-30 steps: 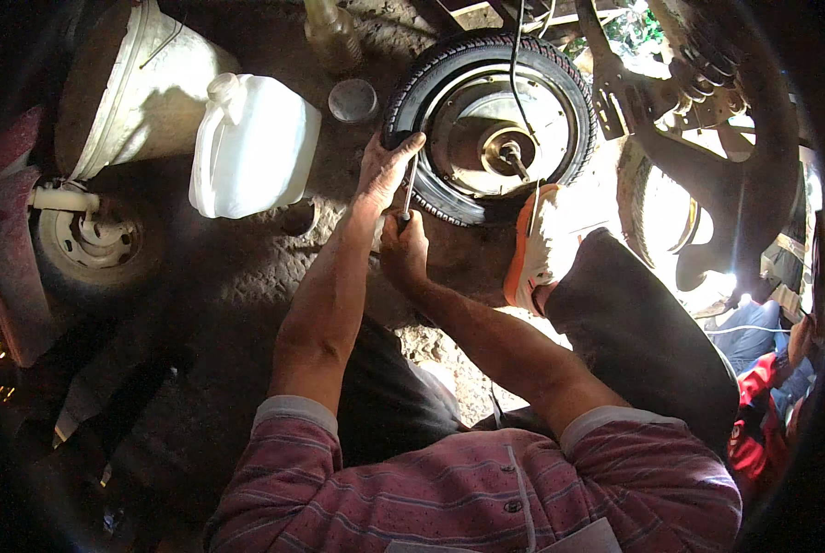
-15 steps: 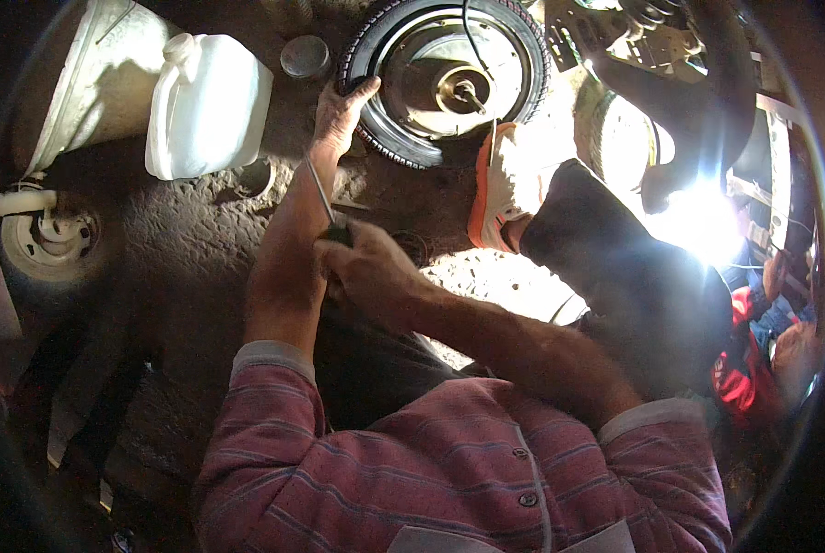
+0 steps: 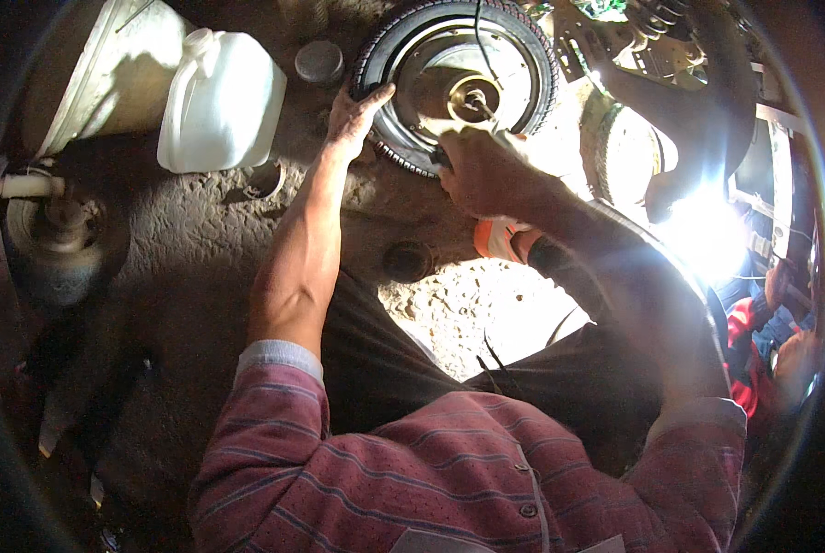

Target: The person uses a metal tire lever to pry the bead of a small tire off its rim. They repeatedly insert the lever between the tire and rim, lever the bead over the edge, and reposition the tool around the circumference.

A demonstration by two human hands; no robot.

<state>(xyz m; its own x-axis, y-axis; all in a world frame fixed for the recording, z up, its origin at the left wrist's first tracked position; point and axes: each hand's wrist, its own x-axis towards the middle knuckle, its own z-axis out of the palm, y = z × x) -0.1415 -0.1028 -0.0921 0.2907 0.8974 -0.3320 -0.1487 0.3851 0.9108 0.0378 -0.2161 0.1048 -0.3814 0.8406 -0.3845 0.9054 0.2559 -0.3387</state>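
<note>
A wheel with a black treaded tyre (image 3: 376, 69) and a round metal hub (image 3: 426, 69) is at the top middle, an axle stub and a dark cable at its centre. My left hand (image 3: 353, 120) grips the tyre's left side, thumb over the sidewall, fingers partly hidden. My right hand (image 3: 486, 170) is closed in a fist at the wheel's lower edge. A bit of a dark handle (image 3: 441, 157) shows beside the fist; it belongs to the screwdriver seen earlier, whose shaft I cannot make out now.
A white plastic jug (image 3: 228, 101) stands beside a large pale container (image 3: 108, 74) at upper left, near a round lid (image 3: 319, 63). Another wheel part (image 3: 62, 230) lies at far left. Strong glare (image 3: 703, 235) lights the right, where a person in red (image 3: 742, 355) is partly visible.
My right hand has moved up and right, from over my left forearm to the wheel's lower edge, taking the screwdriver along. The left hand stays on the tyre. My shoe is now partly hidden.
</note>
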